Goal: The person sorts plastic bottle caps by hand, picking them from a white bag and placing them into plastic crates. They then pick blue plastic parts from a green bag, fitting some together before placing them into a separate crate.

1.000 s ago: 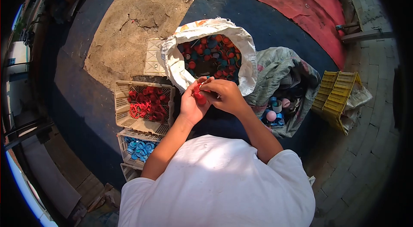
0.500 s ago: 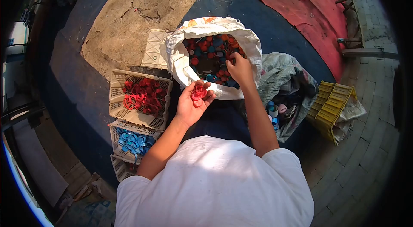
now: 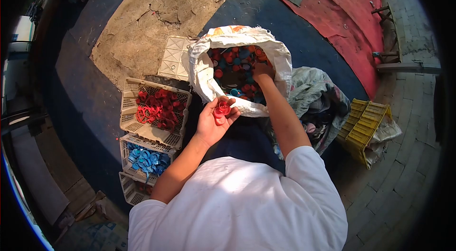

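Observation:
Several red plastic bottle caps (image 3: 221, 112) rest in my left hand (image 3: 211, 125), its palm turned up and fingers curled around them. That hand is just outside the near rim of a white woven sack (image 3: 200, 72). Inside the sack lie mixed red, orange, blue and green bottle caps (image 3: 236, 62). My right hand (image 3: 262, 70) reaches down among these caps at the sack's right side. Its fingers are in shade and mostly hidden, so what they hold does not show.
Left of me stand a crate of red plastic pieces (image 3: 126, 103), a crate of blue pieces (image 3: 124, 149) and a third crate (image 3: 128, 191). A greyish sack (image 3: 304, 80) and a yellow crate (image 3: 363, 125) are at the right. A cream crate (image 3: 175, 56) lies behind.
My right hand has gone deeper into the sack, and its fingers are less visible. The left hand still holds the red caps. The view has shifted slightly.

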{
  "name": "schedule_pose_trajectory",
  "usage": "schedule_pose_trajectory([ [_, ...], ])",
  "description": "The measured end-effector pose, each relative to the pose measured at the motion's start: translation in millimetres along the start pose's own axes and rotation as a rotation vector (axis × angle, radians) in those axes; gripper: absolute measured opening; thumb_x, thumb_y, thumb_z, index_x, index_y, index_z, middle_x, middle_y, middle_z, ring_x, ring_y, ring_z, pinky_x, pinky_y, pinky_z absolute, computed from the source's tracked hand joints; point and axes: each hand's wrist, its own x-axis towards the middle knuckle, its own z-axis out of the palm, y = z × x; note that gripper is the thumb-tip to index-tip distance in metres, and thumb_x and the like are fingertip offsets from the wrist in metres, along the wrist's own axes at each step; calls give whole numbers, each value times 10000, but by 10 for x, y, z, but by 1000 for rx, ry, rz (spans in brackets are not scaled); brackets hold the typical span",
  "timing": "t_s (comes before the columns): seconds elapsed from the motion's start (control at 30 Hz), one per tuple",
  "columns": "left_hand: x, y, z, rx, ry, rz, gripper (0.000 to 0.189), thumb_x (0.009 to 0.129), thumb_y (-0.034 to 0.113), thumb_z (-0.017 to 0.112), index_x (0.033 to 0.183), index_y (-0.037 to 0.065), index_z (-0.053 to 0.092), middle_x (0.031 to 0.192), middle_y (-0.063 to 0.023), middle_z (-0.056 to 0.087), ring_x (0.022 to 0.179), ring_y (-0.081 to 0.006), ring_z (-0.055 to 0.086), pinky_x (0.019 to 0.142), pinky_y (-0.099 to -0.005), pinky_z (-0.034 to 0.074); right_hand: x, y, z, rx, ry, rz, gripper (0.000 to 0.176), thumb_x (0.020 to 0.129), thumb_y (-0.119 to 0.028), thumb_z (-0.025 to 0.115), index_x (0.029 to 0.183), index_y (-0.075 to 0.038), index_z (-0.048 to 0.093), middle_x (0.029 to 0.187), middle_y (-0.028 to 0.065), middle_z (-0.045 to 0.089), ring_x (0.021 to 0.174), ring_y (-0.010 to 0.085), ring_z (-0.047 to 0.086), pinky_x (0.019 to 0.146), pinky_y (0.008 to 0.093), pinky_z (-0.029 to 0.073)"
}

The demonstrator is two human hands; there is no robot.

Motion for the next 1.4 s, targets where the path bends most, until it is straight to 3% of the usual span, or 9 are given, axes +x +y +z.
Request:
schedule_pose_trajectory([
  [0.13,-12,-22,15,-2,6,-3,261,1051,282,493,1125,63,613,1212,-157,648,1040,-324,638,1006,-490,526,-23,-28,-27,-75,25,-45,302,942,-177,627,1233,-207,699,1310,62,677,1212,289,653,978,448,549],
  [0.23,13,-18,18,8,-3,-5,258,1052,277,488,1127,63,612,1206,-158,650,1039,-324,640,1003,-490,528,-89,-22,-27,-11,145,-80,206,956,-144,596,1087,-114,752,1149,110,741,1111,300,701,901,436,573],
  [0.43,33,0,51,38,-21,-8,274,1056,279,475,1143,58,611,1210,-156,652,1042,-321,645,1003,-485,530,10,105,78,67,190,-100,231,891,-142,676,1108,-151,755,1134,161,727,1088,328,697,927,438,559],
  [0.63,45,-28,55,44,-15,-17,297,1057,286,465,1155,52,619,1214,-150,650,1061,-309,642,1016,-478,522,-218,166,168,365,556,-258,185,879,-213,711,1035,-135,773,923,186,728,873,370,713,793,451,573],
  [0.83,30,-9,64,36,19,-11,262,1056,275,482,1145,61,604,1216,-160,641,1046,-334,641,994,-486,536,-622,135,34,359,680,-302,241,863,-285,740,1068,-168,784,803,171,715,740,362,702,682,456,559],
  [0.93,9,11,82,52,0,-5,289,1058,279,466,1145,50,619,1208,-155,652,1060,-310,641,1011,-475,524,-845,148,-18,409,806,-345,212,885,-281,728,979,-98,778,741,134,719,637,280,696,613,401,547],
  [1.13,5,9,82,43,0,4,290,1058,285,466,1144,50,612,1198,-153,652,1056,-308,639,1007,-473,526,-1227,193,-332,1621,65,-52,267,999,-283,656,889,-71,775,625,-55,616,494,35,493,463,206,353],
  [1.23,18,-1,82,41,19,6,293,1059,287,464,1147,50,612,1198,-152,652,1054,-308,641,1005,-472,527,-1284,287,-359,2122,-419,-106,282,1009,-276,642,780,-115,676,561,-56,534,443,25,375,439,214,254],
  [1.4,58,2,74,32,-17,-7,266,1052,272,482,1157,59,602,1226,-161,638,1089,-341,635,1012,-493,525,-1261,295,-134,2305,-671,-146,258,1017,-277,629,807,-133,593,562,-77,486,449,20,336,448,207,223],
])
